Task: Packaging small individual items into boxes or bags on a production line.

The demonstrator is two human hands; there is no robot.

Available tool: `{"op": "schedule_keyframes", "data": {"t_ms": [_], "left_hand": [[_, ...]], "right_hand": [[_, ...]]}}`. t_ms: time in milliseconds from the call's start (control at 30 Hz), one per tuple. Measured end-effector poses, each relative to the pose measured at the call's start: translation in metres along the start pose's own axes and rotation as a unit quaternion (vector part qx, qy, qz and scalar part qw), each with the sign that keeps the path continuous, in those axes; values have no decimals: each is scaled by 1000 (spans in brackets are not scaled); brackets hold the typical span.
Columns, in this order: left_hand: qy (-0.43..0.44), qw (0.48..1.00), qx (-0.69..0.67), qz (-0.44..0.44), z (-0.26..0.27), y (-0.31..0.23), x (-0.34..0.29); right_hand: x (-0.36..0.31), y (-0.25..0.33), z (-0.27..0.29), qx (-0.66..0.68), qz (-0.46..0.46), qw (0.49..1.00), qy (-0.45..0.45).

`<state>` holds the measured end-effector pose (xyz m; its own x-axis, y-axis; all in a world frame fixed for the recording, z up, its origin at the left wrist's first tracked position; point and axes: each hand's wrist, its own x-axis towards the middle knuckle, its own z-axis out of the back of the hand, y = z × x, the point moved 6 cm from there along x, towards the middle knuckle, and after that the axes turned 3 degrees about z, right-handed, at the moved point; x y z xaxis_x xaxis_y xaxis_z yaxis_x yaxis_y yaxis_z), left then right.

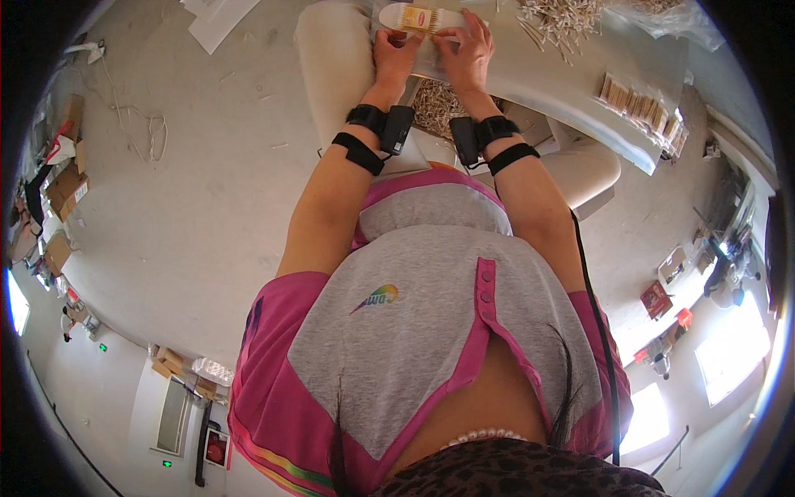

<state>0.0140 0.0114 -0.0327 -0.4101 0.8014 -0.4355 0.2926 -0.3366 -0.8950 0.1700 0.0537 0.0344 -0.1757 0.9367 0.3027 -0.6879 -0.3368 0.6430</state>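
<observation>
Packet (422,19) sat near the left corner of the worktop (563,91), pinched at its near side in the narrow grips of left hand (395,62) and right hand (466,56), probably to steady it. It looked pale, with a rounded left end, yellow label (421,16) and thin sticks (408,20).

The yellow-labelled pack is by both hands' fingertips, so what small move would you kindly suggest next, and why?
I would probably steady the pack with the left hand and smooth its near edge with the right hand, since both hands' fingertips are at that edge.
</observation>
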Motion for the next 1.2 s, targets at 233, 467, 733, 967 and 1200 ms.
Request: {"op": "schedule_keyframes", "data": {"t_ms": [233,467,733,967,1200], "left_hand": [[-1,1000,2,15,-2,-3,-3],[-18,997,-64,28,2,-14,-6],[-33,996,-80,28,1,-8,-6],[-15,996,-90,13,2,-8,-7],[-15,995,-96,1,3,-11,-7]], "right_hand": [[0,-1,-1,7,-4,1000,-10],[1,1,-1,1,-8,1000,-24],[0,3,-1,-23,-14,999,-27],[0,2,-2,8,-17,1000,-22],[0,7,0,-12,-17,1000,-22]]}}
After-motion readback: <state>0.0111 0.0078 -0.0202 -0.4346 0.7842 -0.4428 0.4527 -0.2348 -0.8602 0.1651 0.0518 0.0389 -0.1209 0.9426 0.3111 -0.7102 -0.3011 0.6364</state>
